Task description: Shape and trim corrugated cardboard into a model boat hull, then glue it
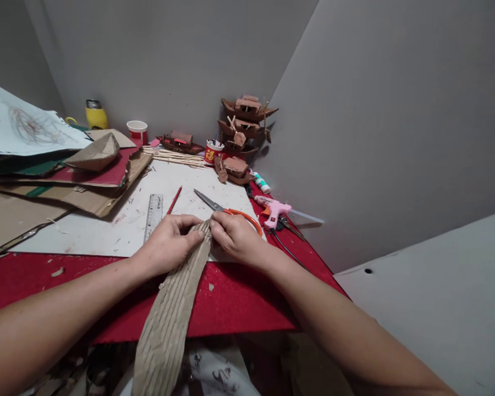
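A long strip of corrugated cardboard (pixel 165 324), ridged along its length, hangs from the table's front edge toward me. Its far end is pinched by my left hand (pixel 171 242), thumb on top of the ridges. On the other side of that end, my right hand (pixel 235 236) is closed on the strip's corner, fingertips partly hidden. Just beyond my right hand lie scissors (pixel 212 202) with orange handles, partly covered by it. A clear ruler (pixel 153 214) and a red pencil (pixel 174 200) rest beyond my left hand.
Stacked cardboard sheets (pixel 94 201) with a small cardboard boat (pixel 97 154) on top fill the left. Brown model boats (pixel 247 129) stand at the back, near thin sticks (pixel 177 157) and a paper cup (pixel 137 132). A pink glue gun (pixel 274 212) lies right, beside the wall.
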The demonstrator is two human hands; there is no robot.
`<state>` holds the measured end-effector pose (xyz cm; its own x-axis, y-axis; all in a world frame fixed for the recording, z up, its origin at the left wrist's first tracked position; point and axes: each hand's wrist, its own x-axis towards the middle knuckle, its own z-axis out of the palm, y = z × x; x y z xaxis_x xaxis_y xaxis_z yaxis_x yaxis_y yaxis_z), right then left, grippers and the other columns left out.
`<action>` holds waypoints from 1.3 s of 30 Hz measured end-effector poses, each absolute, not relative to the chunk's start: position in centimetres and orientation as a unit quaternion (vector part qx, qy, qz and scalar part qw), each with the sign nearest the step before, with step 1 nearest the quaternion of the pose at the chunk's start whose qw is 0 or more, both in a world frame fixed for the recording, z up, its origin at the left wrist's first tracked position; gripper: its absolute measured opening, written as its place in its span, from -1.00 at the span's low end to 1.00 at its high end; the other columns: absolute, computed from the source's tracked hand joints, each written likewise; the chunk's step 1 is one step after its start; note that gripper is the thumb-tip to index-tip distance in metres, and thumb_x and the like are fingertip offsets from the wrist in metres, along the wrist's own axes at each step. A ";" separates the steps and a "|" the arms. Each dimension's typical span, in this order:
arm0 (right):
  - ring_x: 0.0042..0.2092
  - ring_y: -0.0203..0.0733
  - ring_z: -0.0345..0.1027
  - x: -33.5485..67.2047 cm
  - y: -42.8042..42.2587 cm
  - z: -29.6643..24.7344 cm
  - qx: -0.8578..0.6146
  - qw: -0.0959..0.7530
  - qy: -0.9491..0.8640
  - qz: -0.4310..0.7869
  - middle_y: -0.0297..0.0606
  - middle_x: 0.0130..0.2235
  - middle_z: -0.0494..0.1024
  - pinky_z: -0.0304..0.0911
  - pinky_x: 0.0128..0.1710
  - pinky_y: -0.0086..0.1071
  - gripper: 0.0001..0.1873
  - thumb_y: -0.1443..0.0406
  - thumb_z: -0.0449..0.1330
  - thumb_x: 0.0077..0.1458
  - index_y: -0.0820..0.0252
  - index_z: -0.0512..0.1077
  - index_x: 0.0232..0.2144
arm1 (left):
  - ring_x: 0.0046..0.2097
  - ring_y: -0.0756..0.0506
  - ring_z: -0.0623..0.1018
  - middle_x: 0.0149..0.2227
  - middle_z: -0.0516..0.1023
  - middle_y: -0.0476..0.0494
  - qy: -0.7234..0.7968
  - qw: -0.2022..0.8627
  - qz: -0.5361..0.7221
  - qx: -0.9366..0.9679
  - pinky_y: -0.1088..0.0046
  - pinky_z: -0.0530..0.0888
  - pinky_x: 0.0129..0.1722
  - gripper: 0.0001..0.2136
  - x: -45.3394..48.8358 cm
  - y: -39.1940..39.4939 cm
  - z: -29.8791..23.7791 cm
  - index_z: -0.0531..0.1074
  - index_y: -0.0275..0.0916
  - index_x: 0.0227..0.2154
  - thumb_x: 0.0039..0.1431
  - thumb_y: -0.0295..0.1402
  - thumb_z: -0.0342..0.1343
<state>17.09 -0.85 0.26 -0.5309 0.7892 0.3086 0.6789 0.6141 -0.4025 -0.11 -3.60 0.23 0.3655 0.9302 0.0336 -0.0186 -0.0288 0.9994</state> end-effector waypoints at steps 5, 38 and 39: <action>-0.54 -0.30 0.15 17.4 -0.3 0.1 -0.468 0.279 -0.831 0.116 -0.36 -0.60 0.32 0.00 -0.50 -0.43 -0.80 0.35 -0.03 0.12 0.14 0.19 -0.55 | -0.41 -0.01 0.48 -0.45 0.57 -0.02 0.397 0.585 0.448 0.547 0.49 0.40 -0.34 -0.81 -0.4 -3.3 0.6 0.53 -0.30 -0.34 -0.04 -0.34 0.20; -0.49 -0.36 0.18 15.9 -1.9 0.0 -0.438 0.375 -0.742 0.341 -0.43 -0.51 0.30 0.13 -0.51 -0.48 -0.83 0.20 0.17 0.06 0.18 0.30 -0.40 | -0.56 0.07 0.33 -0.56 0.40 0.03 0.418 0.559 0.443 0.563 0.57 0.28 -0.55 -0.73 -1.1 -2.7 0.8 0.37 -0.29 -0.47 0.15 -0.16 0.03; -0.51 -0.36 0.16 15.9 -1.9 0.1 -0.437 0.375 -0.737 0.354 -0.44 -0.54 0.28 0.11 -0.53 -0.48 -0.82 0.20 0.15 0.07 0.18 0.29 -0.46 | -0.57 0.07 0.33 -0.56 0.41 0.03 0.418 0.563 0.444 0.558 0.58 0.28 -0.56 -0.73 -1.0 -2.7 0.9 0.38 -0.29 -0.47 0.14 -0.16 0.05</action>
